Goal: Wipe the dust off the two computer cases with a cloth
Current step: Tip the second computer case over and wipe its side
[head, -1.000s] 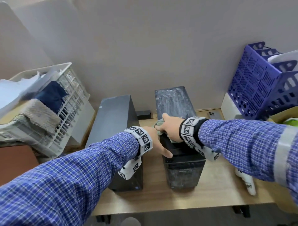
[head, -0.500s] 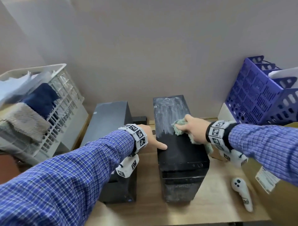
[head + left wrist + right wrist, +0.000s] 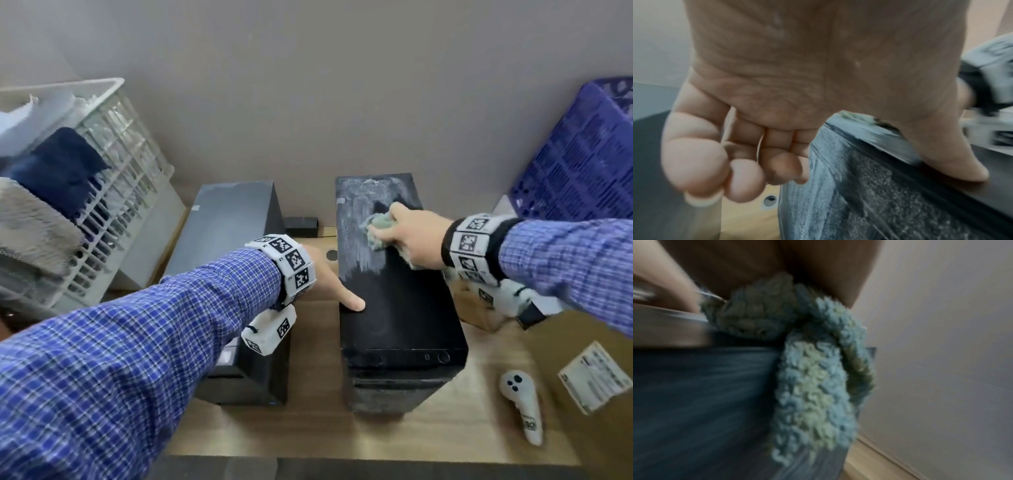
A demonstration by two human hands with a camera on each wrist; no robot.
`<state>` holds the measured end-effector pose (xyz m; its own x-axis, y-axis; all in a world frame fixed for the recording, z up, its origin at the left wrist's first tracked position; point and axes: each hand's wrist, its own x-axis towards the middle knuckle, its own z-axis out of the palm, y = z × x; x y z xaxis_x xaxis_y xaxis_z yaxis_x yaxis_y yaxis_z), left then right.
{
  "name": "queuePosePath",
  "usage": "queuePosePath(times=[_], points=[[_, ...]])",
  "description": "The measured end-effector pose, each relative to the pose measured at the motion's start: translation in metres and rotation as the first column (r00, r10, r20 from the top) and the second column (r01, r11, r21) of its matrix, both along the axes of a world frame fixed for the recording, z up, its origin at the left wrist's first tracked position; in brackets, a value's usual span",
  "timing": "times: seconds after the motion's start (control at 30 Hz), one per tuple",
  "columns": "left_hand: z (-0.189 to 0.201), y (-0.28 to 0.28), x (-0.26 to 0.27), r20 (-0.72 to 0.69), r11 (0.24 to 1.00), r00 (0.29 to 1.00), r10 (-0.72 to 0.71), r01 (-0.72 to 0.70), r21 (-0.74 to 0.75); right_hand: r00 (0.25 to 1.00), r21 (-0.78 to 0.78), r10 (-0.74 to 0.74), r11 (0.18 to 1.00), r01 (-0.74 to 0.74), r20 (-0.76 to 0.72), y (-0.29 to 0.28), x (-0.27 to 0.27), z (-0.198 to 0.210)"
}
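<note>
The cloth (image 3: 378,229), a fluffy blue-green wad, is bunched under the right hand (image 3: 416,240), whose fingers (image 3: 399,209) curl round it and press it onto the top of the right computer case (image 3: 394,308); a tail of it hangs past the case's outer edge in the right wrist view. Ahead of those fingers and to their inner side, the far part of the top is pale with streaked dust; behind them, toward the front panel, the top looks dark and clean. The left hand (image 3: 330,284) steadies the same case: thumb flat on the top's near-left edge, fingers (image 3: 694,170) loosely bent down beside its dusty side wall, holding nothing. Just beyond those fingers stands the left computer case (image 3: 226,233), on the same counter (image 3: 445,435). I judge roughly half of one top done; its sides and the other case remain.
</note>
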<state>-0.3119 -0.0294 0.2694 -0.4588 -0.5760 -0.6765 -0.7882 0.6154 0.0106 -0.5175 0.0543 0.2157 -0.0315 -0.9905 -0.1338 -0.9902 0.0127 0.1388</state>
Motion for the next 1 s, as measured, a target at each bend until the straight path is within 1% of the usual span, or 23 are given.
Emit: queuePosePath(times=[0.07, 0.1, 0.17, 0.2, 0.27, 0.33, 0.37, 0.43, 0.47, 0.53, 0.57, 0.63, 0.7, 0.77, 0.83, 0.9, 1.0], points=[[0.001, -0.001, -0.001, -0.014, 1.0, 1.0, -0.019, 0.019, -0.011, 0.996, 0.07, 0.07, 0.995, -0.074, 0.054, 0.035, 0.031, 0.001], [-0.001, -0.001, -0.003, -0.018, 0.999, 0.999, -0.036, 0.036, -0.008, 0.995, 0.126, 0.077, 0.988, -0.085, 0.067, 0.05, 0.043, 0.002], [-0.008, -0.005, -0.005, -0.035, 0.994, 0.994, -0.104, 0.105, 0.022, 0.997, 0.211, 0.054, 0.975, -0.065, 0.059, 0.065, 0.055, -0.001], [-0.008, -0.007, -0.005, -0.037, 0.99, 0.99, -0.134, 0.136, 0.031, 0.997, 0.212, 0.037, 0.976, -0.051, 0.07, 0.063, 0.055, -0.001], [-0.001, -0.009, -0.002, -0.036, 0.988, 0.988, -0.152, 0.153, 0.028, 0.996, 0.16, 0.011, 0.987, -0.026, 0.092, 0.041, 0.045, 0.001], [0.002, -0.009, 0.001, -0.026, 0.987, 0.988, -0.154, 0.155, 0.048, 0.998, 0.096, -0.022, 0.995, 0.017, 0.053, 0.004, 0.028, -0.001], [0.002, -0.009, 0.002, -0.023, 0.986, 0.987, -0.156, 0.157, 0.05, 0.997, 0.085, -0.069, 0.994, 0.067, 0.021, -0.018, 0.018, -0.004], [0.0, -0.011, 0.002, -0.038, 0.986, 0.987, -0.154, 0.156, 0.055, 0.988, 0.094, -0.147, 0.984, 0.15, -0.037, -0.055, 0.006, -0.003], [0.0, -0.011, 0.002, -0.041, 0.984, 0.986, -0.162, 0.164, 0.063, 0.985, 0.113, -0.158, 0.98, 0.165, -0.065, -0.068, 0.005, -0.003], [-0.001, -0.012, 0.003, -0.032, 0.982, 0.986, -0.165, 0.167, 0.09, 0.982, 0.139, -0.157, 0.975, 0.171, -0.108, -0.078, 0.006, 0.003], [0.0, -0.012, 0.002, -0.022, 0.981, 0.987, -0.157, 0.159, 0.108, 0.982, 0.127, -0.159, 0.977, 0.171, -0.097, -0.078, 0.006, 0.003], [0.003, -0.012, 0.001, -0.019, 0.983, 0.99, -0.14, 0.141, 0.121, 0.991, 0.091, -0.125, 0.988, 0.128, -0.037, -0.063, 0.014, 0.004], [0.003, -0.011, 0.001, -0.005, 0.986, 0.991, -0.133, 0.132, 0.097, 1.0, 0.098, 0.006, 0.995, -0.008, 0.012, -0.036, 0.031, 0.003], [0.0, -0.011, -0.002, 0.001, 0.981, 0.988, -0.153, 0.152, 0.117, 0.989, 0.194, 0.132, 0.971, -0.141, 0.061, -0.001, 0.055, 0.009], [-0.006, -0.012, -0.007, 0.015, 0.971, 0.984, -0.175, 0.17, 0.168, 0.983, 0.286, 0.168, 0.941, -0.181, 0.071, 0.019, 0.069, 0.013], [0.0, -0.013, -0.008, 0.045, 0.97, 0.981, -0.191, 0.182, 0.164, 0.982, 0.301, 0.182, 0.935, -0.188, 0.046, 0.015, 0.064, 0.015], [0.004, -0.015, -0.012, 0.072, 0.972, 0.977, -0.202, 0.192, 0.135, 0.984, 0.282, 0.18, 0.943, -0.177, 0.018, -0.021, 0.044, 0.012]])
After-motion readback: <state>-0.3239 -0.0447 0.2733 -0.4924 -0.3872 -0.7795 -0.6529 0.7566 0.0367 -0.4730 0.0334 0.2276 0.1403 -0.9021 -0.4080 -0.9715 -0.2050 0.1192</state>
